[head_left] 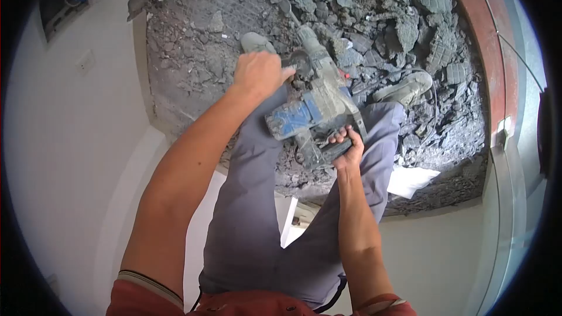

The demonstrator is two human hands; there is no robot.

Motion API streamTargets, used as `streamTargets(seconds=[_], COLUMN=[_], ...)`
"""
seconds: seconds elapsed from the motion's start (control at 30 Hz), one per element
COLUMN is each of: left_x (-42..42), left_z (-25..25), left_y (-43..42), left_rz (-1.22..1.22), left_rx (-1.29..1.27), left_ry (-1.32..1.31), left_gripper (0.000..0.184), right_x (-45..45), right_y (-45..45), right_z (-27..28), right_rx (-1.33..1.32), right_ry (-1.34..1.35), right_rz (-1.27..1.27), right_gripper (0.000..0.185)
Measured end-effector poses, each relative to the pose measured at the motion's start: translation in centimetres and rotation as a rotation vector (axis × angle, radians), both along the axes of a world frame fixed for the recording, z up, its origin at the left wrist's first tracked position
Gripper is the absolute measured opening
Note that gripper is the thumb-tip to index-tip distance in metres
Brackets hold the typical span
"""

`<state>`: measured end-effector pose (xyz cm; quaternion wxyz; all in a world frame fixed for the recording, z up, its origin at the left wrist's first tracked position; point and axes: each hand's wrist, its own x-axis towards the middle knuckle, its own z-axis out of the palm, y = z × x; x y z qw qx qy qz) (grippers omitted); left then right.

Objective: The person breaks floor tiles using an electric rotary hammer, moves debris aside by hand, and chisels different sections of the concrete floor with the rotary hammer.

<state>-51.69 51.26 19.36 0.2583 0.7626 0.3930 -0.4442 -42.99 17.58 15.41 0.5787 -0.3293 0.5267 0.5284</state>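
A dusty blue and grey hammer drill [328,96] lies across the space between my knees, its bit pointing up and left into broken grey rubble [410,29]. My left hand [260,73] is wrapped round the side handle near the drill's front. On the rear handle, my right hand [349,146] has its fingers closed. A dusty shoe [256,42] shows just beyond my left hand, and the other shoe [407,86] rests on the rubble at the right.
A white wall [58,129] with a socket [85,62] stands at the left. A red-brown frame [489,29] and metal rail [508,199] edge the right side. A cable [434,108] runs over the rubble. Something white [410,181] lies below it.
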Motion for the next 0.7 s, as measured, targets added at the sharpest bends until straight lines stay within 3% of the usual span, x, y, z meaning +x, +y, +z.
streamTargets(seconds=[0.1,0.17,0.33,0.43,0.6,0.7], left_x=[0.6,0.9,-0.5,-1.6,-2.0,-2.3], left_z=[-1.1,-1.7,-2.8,-3.2,-3.0,-2.9], left_y=[-0.2,-1.4,-2.6,-2.0,0.1,2.3], left_rz=[0.039,0.062,0.091,0.151,0.214,0.201], left_rx=[-0.069,-0.057,-0.015,-0.022,0.027,0.006], left_ry=[0.048,0.048,0.100,0.100,0.059,0.086], left_gripper=[0.052,0.052,0.052,0.053,0.054,0.056], right_x=[0.0,1.4,4.7,5.9,6.0,5.1], right_y=[-0.9,-1.4,0.1,1.6,4.0,5.8], right_z=[-2.4,-3.9,-6.9,-6.6,-5.1,-3.2], right_rx=[-0.031,-0.074,0.050,0.148,0.087,0.052], right_ry=[0.049,-0.037,-0.127,-0.137,-0.083,-0.059], right_rz=[-0.020,0.111,0.192,0.198,0.230,0.226], right_gripper=[0.013,0.019,0.036,0.029,0.013,0.013])
